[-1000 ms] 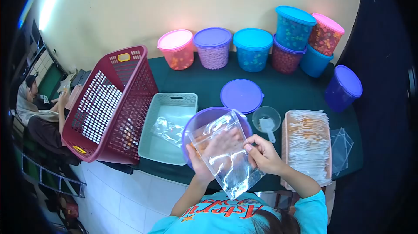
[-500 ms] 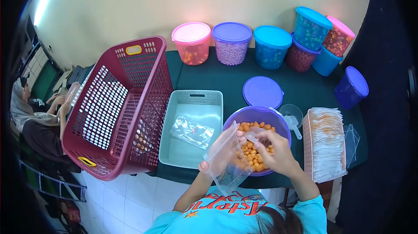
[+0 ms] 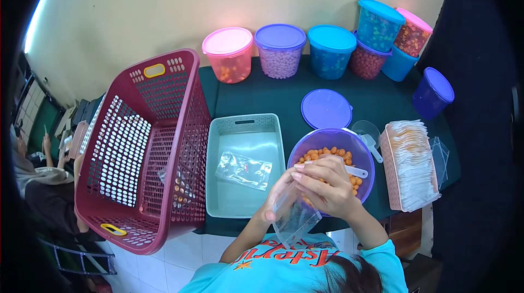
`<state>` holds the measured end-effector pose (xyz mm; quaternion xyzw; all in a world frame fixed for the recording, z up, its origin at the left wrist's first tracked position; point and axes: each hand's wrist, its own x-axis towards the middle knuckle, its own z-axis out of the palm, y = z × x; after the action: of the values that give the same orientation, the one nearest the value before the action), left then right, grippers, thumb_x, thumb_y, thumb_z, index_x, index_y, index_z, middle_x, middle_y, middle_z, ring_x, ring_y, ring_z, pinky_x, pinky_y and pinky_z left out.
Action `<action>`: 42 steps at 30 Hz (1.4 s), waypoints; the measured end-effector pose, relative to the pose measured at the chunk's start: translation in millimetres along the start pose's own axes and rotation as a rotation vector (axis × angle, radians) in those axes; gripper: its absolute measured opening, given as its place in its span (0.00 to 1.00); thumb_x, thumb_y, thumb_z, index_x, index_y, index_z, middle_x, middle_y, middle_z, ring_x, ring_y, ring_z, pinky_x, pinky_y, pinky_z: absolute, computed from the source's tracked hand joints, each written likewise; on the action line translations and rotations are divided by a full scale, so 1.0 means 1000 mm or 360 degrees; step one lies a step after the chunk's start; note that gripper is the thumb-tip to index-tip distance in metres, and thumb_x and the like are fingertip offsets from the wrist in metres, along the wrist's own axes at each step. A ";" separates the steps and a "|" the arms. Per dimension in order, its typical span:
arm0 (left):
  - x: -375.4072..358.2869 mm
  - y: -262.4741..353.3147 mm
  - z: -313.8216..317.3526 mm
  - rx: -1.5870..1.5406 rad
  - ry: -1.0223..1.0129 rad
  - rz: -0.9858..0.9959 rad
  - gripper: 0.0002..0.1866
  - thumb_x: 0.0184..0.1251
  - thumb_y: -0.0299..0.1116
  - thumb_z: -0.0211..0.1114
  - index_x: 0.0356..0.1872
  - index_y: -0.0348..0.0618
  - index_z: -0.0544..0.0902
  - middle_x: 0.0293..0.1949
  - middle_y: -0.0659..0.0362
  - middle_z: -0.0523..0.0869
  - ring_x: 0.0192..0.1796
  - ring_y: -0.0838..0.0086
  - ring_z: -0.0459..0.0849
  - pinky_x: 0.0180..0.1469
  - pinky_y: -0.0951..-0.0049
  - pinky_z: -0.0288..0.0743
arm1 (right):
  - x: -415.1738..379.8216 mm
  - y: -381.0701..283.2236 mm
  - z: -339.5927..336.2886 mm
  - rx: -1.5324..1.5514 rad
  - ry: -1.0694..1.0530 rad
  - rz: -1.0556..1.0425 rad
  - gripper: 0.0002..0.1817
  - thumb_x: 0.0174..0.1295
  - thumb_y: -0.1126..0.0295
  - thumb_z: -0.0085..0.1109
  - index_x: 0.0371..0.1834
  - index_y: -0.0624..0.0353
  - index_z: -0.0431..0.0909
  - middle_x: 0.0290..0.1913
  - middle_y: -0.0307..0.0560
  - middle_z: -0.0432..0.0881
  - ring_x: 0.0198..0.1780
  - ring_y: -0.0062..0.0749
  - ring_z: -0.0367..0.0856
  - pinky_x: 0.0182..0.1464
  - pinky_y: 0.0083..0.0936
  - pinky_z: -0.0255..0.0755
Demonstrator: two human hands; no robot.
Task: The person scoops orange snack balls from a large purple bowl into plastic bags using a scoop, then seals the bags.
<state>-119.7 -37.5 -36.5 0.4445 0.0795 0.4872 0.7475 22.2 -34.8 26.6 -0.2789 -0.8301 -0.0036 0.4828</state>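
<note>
My left hand [image 3: 277, 197] grips a clear plastic bag [image 3: 297, 219] in front of the purple tub [image 3: 367, 197]. The fingers of my right hand [image 3: 330, 186] are drawn together at the bag's upper edge, over the tub. Orange round snacks [image 3: 316, 154] lie in the tub. From beside my right hand a white scoop handle [image 3: 356, 172] sticks out over the snacks; its other end is hidden behind the hand. The bag's lower part hangs over my blue shirt, and I cannot make out what is in it.
Left of the tub stand a pale green tray [image 3: 245, 208] holding a clear packet [image 3: 244, 171] and a maroon basket [image 3: 188, 107]. On the right are a pink bin [image 3: 390, 167] of white packets and another scoop [image 3: 371, 143]. Lidded tubs [image 3: 280, 53] line the back. A person [image 3: 49, 189] sits far left.
My right hand has come off the scoop and moved to the bag's upper edge. The scoop handle now shows over the tub. The whole view has shifted slightly.
</note>
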 end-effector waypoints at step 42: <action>-0.001 -0.013 0.005 0.0033 -0.0261 -0.0351 0.64 0.30 0.68 0.66 0.63 0.33 0.48 0.60 0.51 0.55 0.65 0.64 0.54 0.64 0.64 0.47 | -0.011 0.004 0.004 -0.0229 0.0233 0.0001 0.16 0.36 0.67 0.68 0.34 0.46 0.80 0.37 0.33 0.76 0.40 0.27 0.67 0.40 0.29 0.59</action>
<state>-108.7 -43.5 -43.6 0.4790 0.0714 0.3632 0.7959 25.2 -35.6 15.1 -0.3121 -0.7901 -0.0833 0.5210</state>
